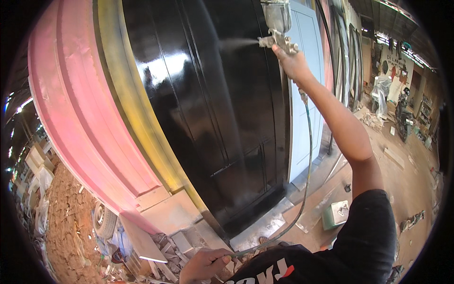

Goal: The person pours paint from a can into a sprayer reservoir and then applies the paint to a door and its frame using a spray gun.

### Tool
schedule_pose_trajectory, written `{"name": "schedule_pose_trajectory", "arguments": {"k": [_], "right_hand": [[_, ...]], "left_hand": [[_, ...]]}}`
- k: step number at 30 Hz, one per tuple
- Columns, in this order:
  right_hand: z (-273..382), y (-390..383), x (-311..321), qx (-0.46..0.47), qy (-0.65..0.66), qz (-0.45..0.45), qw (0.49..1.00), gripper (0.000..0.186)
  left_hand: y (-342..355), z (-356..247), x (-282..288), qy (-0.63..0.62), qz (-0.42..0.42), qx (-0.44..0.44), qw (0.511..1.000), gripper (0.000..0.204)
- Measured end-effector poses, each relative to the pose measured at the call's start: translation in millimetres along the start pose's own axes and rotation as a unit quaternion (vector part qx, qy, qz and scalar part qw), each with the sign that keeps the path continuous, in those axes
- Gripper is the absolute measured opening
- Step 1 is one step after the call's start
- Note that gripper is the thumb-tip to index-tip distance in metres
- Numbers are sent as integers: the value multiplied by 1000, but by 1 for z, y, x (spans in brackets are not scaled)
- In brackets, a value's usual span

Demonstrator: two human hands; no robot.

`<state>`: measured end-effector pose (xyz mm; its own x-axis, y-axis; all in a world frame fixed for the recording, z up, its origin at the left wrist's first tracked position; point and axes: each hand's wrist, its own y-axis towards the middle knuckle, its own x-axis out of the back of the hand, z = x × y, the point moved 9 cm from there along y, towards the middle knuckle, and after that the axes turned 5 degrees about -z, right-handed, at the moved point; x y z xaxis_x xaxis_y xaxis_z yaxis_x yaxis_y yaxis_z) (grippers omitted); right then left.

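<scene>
My right hand (294, 65) is raised and wrapped round a metal spray gun (279, 41) with a cup on top. A pale mist leaves its nozzle to the left, toward a tall glossy black door panel (213, 104). From the gun's handle a thin air hose (308, 165) hangs down and curves toward the lower middle. Low in the view, my left hand (205, 264) is closed round the hose near my body. Wet-looking light reflects off the upper part of the black panel.
Left of the black panel stand a yellow panel (142, 123) and pink panels (80, 94). A light blue door (305, 85) leans at its right. Wood scraps and a wheel (105, 218) lie lower left. A green and white container (336, 214) sits on the floor; a motorbike (403, 113) stands behind.
</scene>
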<state>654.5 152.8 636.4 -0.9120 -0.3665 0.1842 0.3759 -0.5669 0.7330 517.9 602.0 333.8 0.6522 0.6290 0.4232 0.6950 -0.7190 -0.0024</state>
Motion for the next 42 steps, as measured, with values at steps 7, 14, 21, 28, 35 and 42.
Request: {"name": "schedule_pose_trajectory", "arguments": {"k": [7,14,21,28,35,42], "right_hand": [[64,96,7,5,50,-24,998,47],[121,193,2,47,142,-27,988,46],[188,271,4,103,238,-67,963,59],[263,302,16,179,313,-147,921,26],[286,312,8,130,319,-104,933,32],[214,305,-20,99,219,-40,970,56]], "left_hand": [[28,-25,14,39,-86,-82,992,21],[67,-61,23,-31,-91,-171,981,23],[98,-96,32,-83,-130,-178,972,45],[121,-123,41,-57,-171,-201,963,47],[129,-138,48,-56,-195,-208,957,43],[118,-110,36,-34,-143,-216,965,32]]}}
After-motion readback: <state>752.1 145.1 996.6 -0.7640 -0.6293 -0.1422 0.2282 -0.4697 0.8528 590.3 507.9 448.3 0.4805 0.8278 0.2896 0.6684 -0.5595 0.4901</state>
